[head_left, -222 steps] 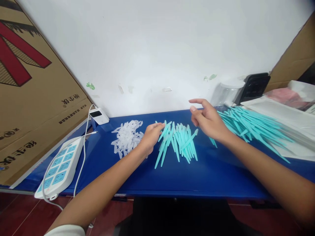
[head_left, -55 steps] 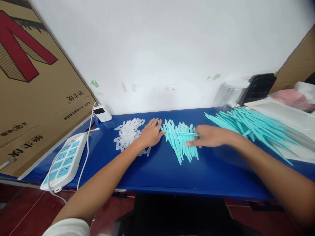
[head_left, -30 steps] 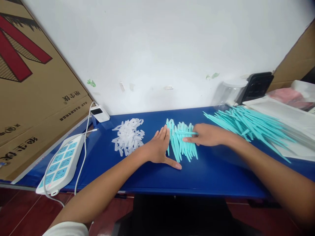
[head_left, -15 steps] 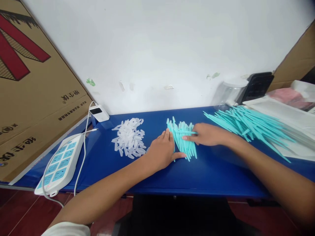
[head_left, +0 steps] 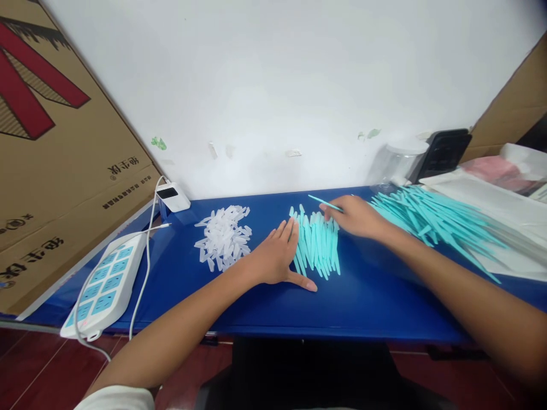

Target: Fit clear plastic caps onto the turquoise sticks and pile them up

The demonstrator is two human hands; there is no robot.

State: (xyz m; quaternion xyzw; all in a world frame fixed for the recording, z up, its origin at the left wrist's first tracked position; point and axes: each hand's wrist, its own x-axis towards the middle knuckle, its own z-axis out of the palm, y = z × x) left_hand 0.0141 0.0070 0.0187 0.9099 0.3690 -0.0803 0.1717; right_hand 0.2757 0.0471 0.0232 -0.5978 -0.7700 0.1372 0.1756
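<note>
Head view: teal stick row (head_left: 317,242) lay on the desk (head_left: 363,307), long axes running near to far.
Held stick (head_left: 320,201): by the row's far end, slanted crosswise, tip left of the right hand (head_left: 352,215), the nearer hand.
Right grip: pinched held stick; wrist right of the row.
Left hand (head_left: 276,256): flattened against the row's left edge, thumb spread.

Soft even light, stretched edges, dark corner
</note>
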